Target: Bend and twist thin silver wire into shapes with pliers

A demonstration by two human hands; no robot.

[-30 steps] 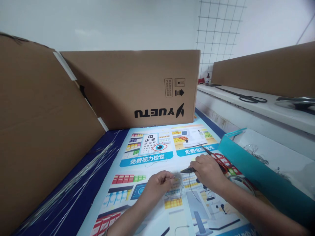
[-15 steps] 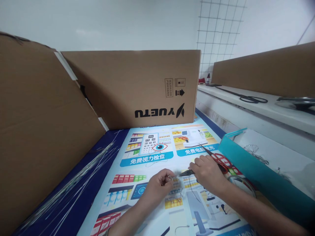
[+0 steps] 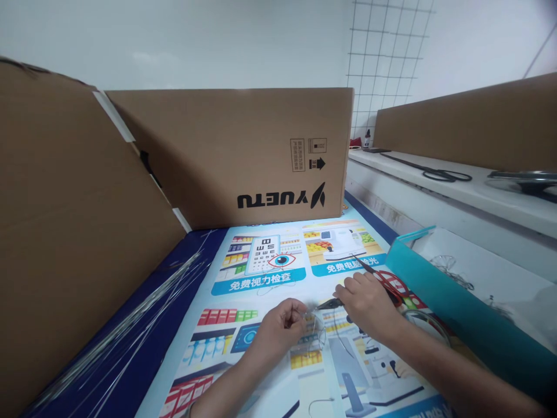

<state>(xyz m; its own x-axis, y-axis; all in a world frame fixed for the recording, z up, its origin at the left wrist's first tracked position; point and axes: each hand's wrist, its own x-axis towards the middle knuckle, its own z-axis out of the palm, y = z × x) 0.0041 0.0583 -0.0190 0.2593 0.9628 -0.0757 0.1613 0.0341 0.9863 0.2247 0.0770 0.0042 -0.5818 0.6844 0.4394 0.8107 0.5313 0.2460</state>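
Observation:
My left hand (image 3: pixel 282 325) pinches a small piece of bent wire work (image 3: pixel 317 335), with thin loops hanging down past the fingertips. My right hand (image 3: pixel 368 305) is wrapped round a pair of pliers (image 3: pixel 329 304). The pliers' narrow jaws point left and meet the wire close to my left fingertips; whether they grip it is too small to tell. A loose wire curves down below the pliers. Just beyond my right hand lie scissors (image 3: pixel 389 284) with red handles, partly hidden by the hand. A roll of wire (image 3: pixel 429 325) lies behind my right forearm.
At right stands a teal box (image 3: pixel 452 307) holding bent wire pieces (image 3: pixel 452 271). Long straight wires (image 3: pixel 143 325) lie along the left side of the table. Cardboard panels (image 3: pixel 217 157) enclose the back and left. Black scissors (image 3: pixel 435 171) rest on a white ledge at right.
The wire piece in my left hand has turned slightly, its loops showing differently below the fingers. Both hands stay in nearly the same place.

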